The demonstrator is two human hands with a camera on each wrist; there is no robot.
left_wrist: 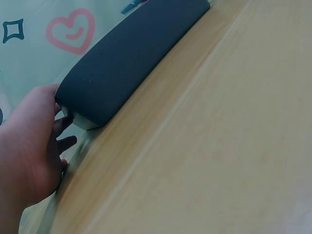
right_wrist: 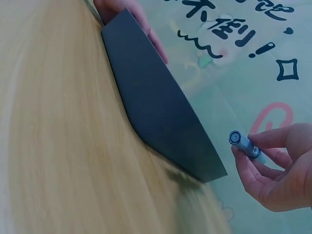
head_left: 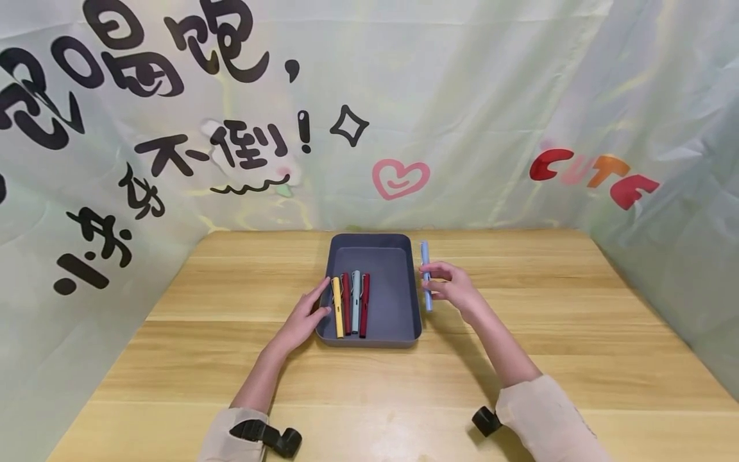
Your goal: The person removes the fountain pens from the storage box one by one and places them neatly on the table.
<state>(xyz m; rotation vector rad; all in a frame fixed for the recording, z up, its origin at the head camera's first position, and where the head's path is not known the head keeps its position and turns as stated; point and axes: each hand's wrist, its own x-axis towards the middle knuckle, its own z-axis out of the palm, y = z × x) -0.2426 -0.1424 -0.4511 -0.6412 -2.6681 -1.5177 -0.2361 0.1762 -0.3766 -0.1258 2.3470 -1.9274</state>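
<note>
A dark grey tray [head_left: 392,326] lies on the wooden table, with several capped pens along its left side: a yellow pen [head_left: 338,311], a dark red pen [head_left: 346,301], a grey-blue pen [head_left: 356,301] and another dark red pen [head_left: 365,305]. My left hand [head_left: 300,322] rests against the tray's left wall, thumb and forefinger at the rim; in the left wrist view its other fingers [left_wrist: 67,143] are spread beside the wall. Just outside the right wall, my right hand [head_left: 453,287] pinches a light blue pen [head_left: 426,253] between thumb and fingers. The right wrist view shows that pen end-on [right_wrist: 236,138].
The wooden table [head_left: 369,398] extends around the tray to a printed cloth backdrop [head_left: 462,96] at the back and sides. Black wrist straps with mounts [head_left: 283,441] sit over both sleeves [head_left: 545,417].
</note>
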